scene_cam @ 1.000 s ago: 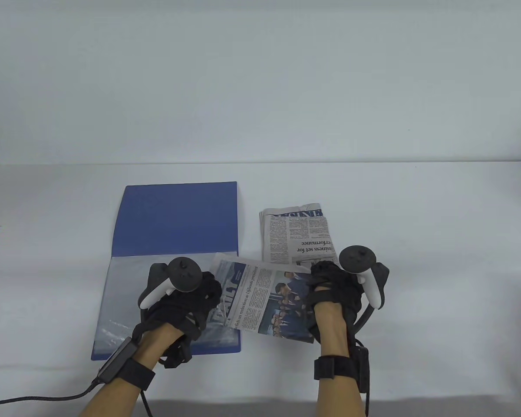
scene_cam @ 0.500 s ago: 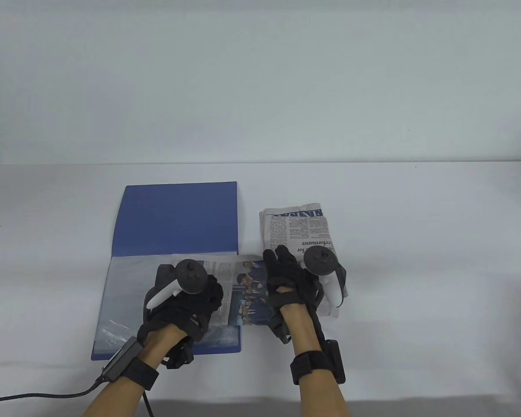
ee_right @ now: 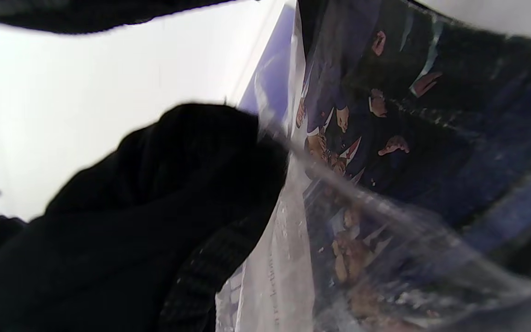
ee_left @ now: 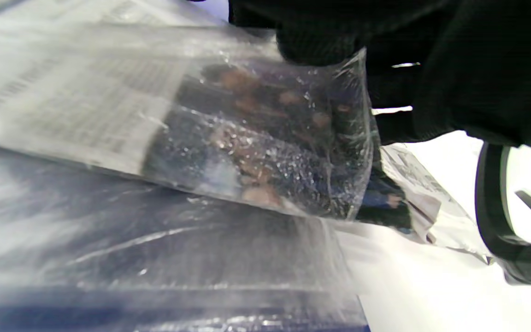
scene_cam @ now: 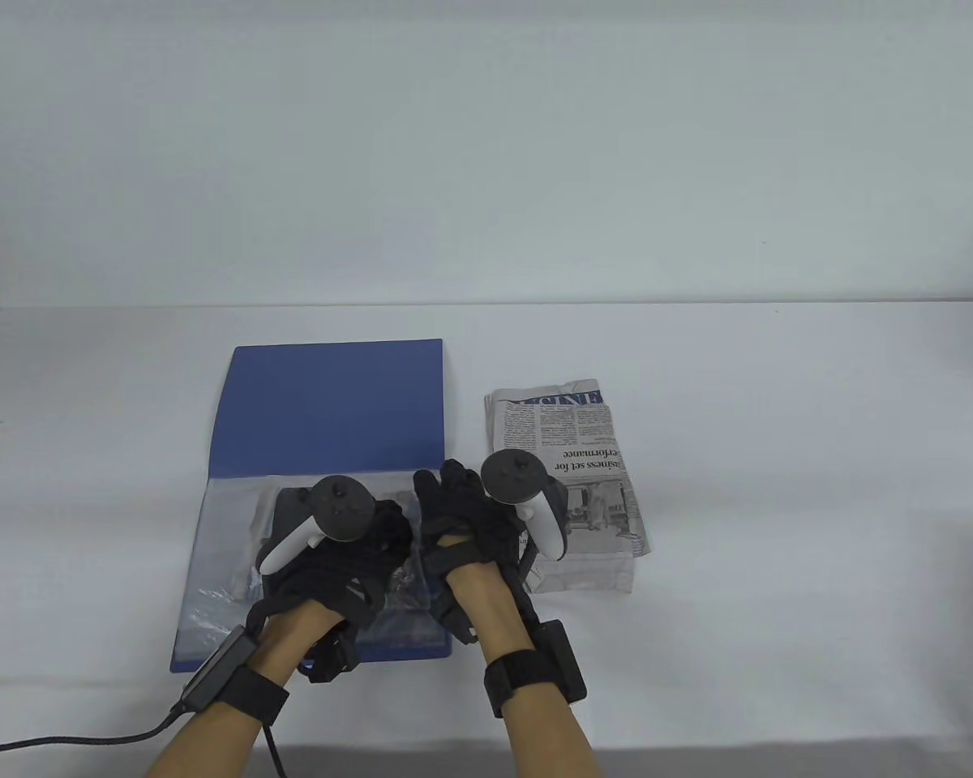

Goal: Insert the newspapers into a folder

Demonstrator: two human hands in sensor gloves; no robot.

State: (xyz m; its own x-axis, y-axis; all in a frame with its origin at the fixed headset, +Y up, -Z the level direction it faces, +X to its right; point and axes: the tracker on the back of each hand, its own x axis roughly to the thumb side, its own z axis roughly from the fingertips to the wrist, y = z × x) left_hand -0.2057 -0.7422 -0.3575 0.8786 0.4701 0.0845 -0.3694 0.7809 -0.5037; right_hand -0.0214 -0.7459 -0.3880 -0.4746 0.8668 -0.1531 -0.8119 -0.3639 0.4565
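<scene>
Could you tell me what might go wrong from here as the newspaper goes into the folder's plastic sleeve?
1. The clear sleeve looks thin and crinkled where the left hand lifts its open edge; a hard push could tear it.
2. A corner of the newspaper sheet sticks out past the sleeve's edge and may crumple or fold as the right hand pushes.
3. The blue folder lies loose on the table and could slide.

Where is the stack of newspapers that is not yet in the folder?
In the table view, the newspaper stack lies on the table right of the open blue folder, just beyond the right hand.
</scene>
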